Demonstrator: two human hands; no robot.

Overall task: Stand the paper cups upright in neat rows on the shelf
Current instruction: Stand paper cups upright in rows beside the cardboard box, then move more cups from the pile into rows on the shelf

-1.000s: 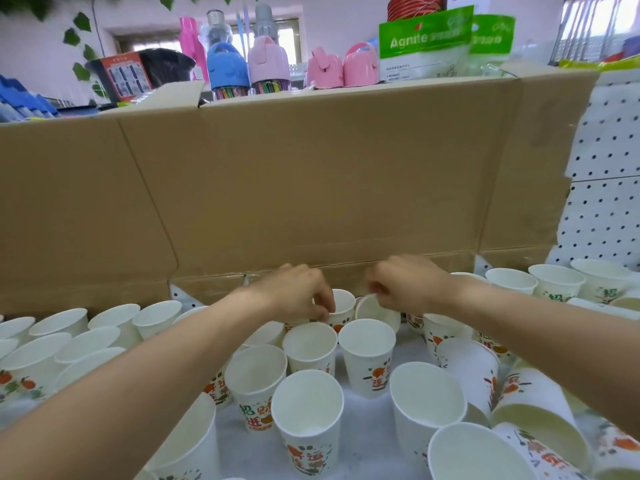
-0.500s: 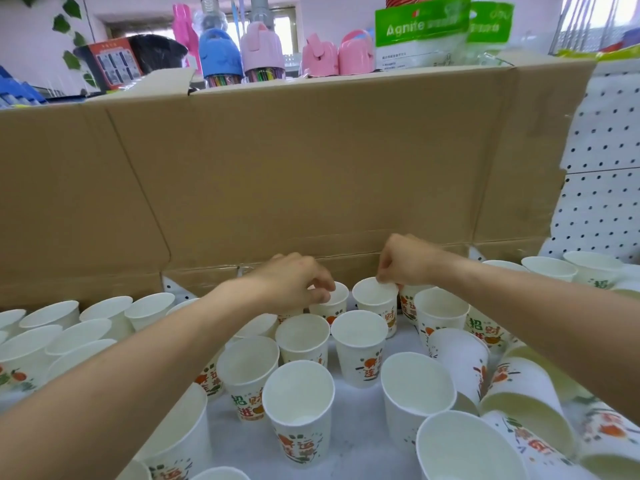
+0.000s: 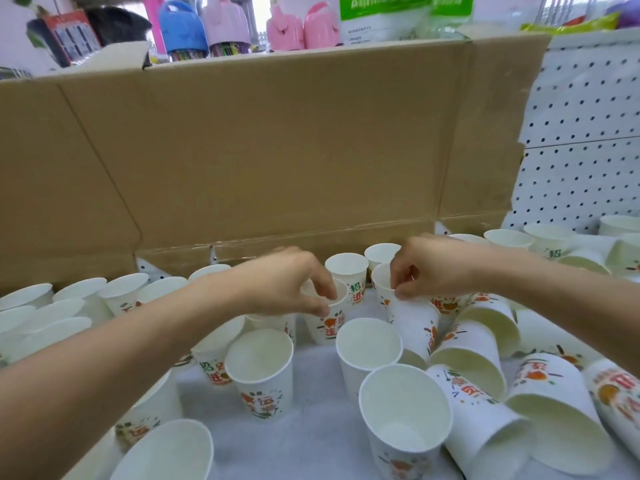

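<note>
2 hands (image 3: 287,282) pinch cup rims (image 3: 341,296); toppled cups (image 3: 485,362) crowd right, cardboard (image 3: 277,140) behind.

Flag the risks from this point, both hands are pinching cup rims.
1. Left forearm lies low over upright cups; pulling back could topple them.
2. Right hand pinches a cup packed against neighbours; shifting it may knock them.
3. Tipped cups at right could roll into standing ones.

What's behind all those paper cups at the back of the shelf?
A brown cardboard sheet stands behind the paper cups, with white pegboard to its right. Pink and blue containers show above it. Whatever lies directly behind the cardboard is covered.
</note>
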